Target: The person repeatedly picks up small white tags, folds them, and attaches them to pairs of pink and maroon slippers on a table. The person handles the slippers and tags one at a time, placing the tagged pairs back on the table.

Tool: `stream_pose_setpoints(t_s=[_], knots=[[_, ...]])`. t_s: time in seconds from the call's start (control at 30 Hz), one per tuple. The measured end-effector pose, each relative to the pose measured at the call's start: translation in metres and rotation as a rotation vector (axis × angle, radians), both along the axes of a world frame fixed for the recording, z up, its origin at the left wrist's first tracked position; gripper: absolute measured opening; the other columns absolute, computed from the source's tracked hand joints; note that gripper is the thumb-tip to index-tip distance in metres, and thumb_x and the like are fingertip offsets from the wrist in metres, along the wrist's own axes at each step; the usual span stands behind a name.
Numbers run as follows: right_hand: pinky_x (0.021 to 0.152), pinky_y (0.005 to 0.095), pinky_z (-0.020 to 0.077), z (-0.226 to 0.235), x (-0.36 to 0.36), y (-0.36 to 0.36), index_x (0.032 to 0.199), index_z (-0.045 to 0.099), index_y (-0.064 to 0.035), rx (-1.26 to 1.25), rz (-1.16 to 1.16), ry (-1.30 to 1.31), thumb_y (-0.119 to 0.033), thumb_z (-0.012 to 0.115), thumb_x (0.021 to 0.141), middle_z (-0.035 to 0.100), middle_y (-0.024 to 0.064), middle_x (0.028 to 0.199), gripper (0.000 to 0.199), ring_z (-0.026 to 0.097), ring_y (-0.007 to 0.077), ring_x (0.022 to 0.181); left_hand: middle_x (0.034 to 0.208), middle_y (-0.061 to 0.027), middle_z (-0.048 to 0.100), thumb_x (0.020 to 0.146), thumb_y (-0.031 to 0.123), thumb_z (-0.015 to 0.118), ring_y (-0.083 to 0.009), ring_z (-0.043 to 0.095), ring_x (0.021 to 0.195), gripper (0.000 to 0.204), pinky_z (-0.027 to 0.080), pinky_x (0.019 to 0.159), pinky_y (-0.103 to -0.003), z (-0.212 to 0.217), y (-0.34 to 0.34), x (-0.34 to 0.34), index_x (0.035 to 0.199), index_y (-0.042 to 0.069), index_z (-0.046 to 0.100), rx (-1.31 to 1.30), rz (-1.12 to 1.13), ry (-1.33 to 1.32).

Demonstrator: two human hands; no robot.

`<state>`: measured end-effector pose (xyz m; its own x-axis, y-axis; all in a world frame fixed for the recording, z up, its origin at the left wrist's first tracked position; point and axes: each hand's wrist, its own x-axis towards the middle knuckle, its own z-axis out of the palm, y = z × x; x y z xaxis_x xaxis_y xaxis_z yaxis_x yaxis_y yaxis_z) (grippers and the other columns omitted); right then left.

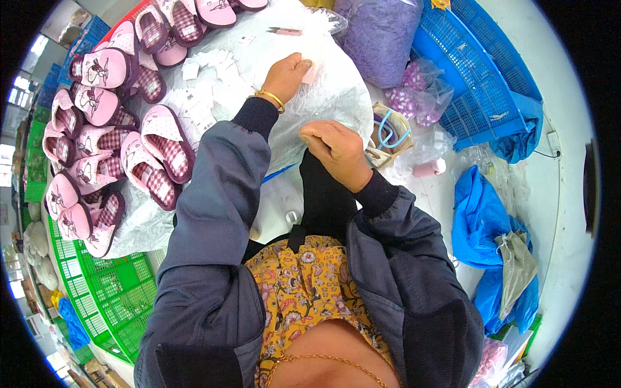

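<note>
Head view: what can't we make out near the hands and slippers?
All in the head view:
- Pink slip: partly covered by the left hand, whose curled fingertips are also hidden.
- Right hand: its own knuckles hide whether it grips anything.
- Topmost slippers: cut off by the upper edge.
- White slips: too small and washed out to show any print.

Left hand (281, 81) over plastic-covered table (343, 84), small pink piece (310, 74) at its thumb; right hand (337, 150), curled, sits at the table's near edge. Pink slippers (107, 68) with checked insoles crowd the left; blue crates (485, 97) stand upper right.
</note>
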<state>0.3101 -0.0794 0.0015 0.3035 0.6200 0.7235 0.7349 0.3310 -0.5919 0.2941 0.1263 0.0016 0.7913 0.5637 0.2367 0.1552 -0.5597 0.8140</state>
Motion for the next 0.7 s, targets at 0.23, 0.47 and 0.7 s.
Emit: stream_pose_setpoints(t_s=[0.23,0.47,0.7], knots=[[0.069,0.0272,0.0512,-0.004,0.0,-0.014,0.093,0.067,-0.0029,-0.091,0.03,0.289,0.0,0.069,0.082,0.068,0.0074,0.085,0.012,0.064,0.0174,0.074,0.068,-0.0146,0.053,0.096,0.029,0.054,-0.0254,0.049,0.063,0.032,0.042,0.064,-0.037,-0.003,0.002,0.002,0.083,0.0,0.055,0.023,-0.003,-0.023],[0.072,0.0246,0.0502,-0.014,-0.004,-0.025,0.095,0.067,-0.001,-0.127,-0.033,0.495,-0.001,0.068,0.086,0.068,0.0054,0.088,0.009,0.063,0.012,0.077,0.071,-0.0135,0.055,0.095,0.028,0.054,-0.0235,0.051,0.065,0.031,0.043,0.065,-0.036,-0.011,0.004,0.004,0.086,-0.001,0.056,0.0,-0.01,-0.038],[0.075,0.029,0.0512,-0.003,-0.007,-0.036,0.095,0.066,-0.0025,-0.112,0.051,0.392,-0.003,0.067,0.085,0.068,0.0083,0.095,0.01,0.065,0.0204,0.084,0.076,-0.0107,0.06,0.096,0.028,0.054,-0.0188,0.055,0.07,0.03,0.045,0.068,-0.031,-0.007,0.002,0.002,0.093,-0.001,0.06,-0.001,0.0,0.028]])
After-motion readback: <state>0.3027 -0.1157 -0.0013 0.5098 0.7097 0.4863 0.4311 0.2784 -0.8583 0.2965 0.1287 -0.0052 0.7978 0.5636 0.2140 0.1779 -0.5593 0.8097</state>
